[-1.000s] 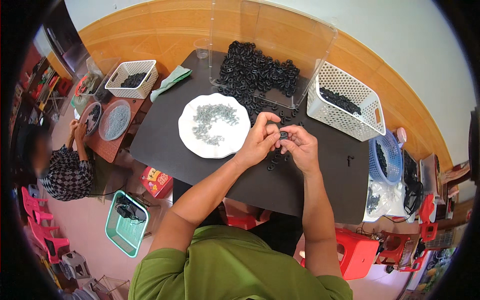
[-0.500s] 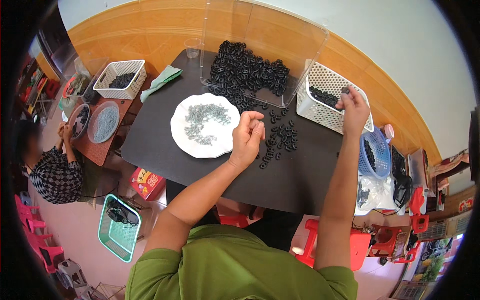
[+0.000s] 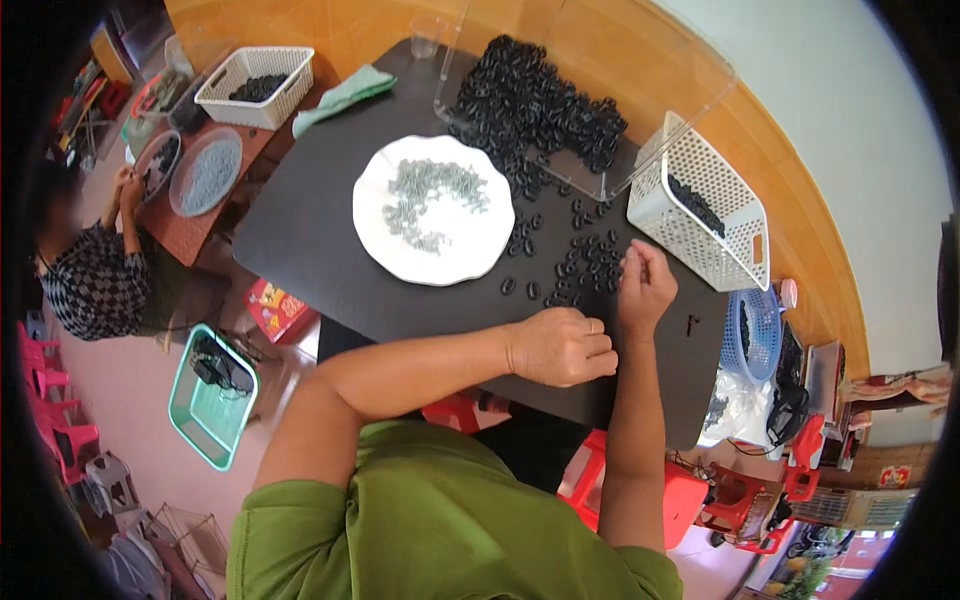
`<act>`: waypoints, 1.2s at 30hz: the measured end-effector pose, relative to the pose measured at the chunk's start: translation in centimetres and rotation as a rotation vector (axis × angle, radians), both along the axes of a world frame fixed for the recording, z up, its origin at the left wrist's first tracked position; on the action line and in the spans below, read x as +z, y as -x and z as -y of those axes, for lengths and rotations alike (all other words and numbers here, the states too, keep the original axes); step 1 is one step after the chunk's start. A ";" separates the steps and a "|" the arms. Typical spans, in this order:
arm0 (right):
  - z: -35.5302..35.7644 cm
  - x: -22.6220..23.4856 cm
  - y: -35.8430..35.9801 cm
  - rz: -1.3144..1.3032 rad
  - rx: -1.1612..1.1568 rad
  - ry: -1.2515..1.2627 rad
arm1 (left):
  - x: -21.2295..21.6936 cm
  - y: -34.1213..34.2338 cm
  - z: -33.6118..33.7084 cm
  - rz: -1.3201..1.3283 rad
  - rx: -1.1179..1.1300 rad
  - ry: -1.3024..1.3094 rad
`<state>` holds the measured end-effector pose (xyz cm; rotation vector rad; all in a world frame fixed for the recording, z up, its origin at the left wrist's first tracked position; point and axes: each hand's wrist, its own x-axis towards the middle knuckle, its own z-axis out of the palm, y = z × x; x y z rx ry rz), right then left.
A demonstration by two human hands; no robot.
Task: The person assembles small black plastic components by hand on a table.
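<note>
My left hand hovers over the near part of the dark table, fingers curled inward; whatever they hold is hidden. Just beyond it and to the right, my right hand has its fingertips drawn together beside some loose black oval pieces with holes. I cannot make out anything between them. Left of these pieces stands a scalloped white plate bearing many small silvery-grey slender pieces. A large heap of black oval pieces spreads from a tipped clear plastic bin at the back.
A white perforated basket with black pieces stands right, above a blue basket. A small dark part lies near the right edge. A green cloth and clear cup sit far left. Another person works at a side table.
My right hand has come from above the white basket down toward me. My left hand has moved right and nearer, away from the plate. The whole view has shifted.
</note>
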<state>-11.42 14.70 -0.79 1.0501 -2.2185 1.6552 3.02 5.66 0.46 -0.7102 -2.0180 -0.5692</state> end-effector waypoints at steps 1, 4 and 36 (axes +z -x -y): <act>0.6 0.8 0.0 -0.156 -0.024 -0.022 | -0.2 0.2 0.1 -0.002 0.004 -0.002; 0.7 0.1 0.3 -0.196 -0.037 -0.014 | -0.7 0.2 -0.1 0.031 0.000 -0.035; 9.5 2.3 0.8 -0.617 0.286 -0.546 | 0.1 0.9 1.2 0.016 0.181 -0.147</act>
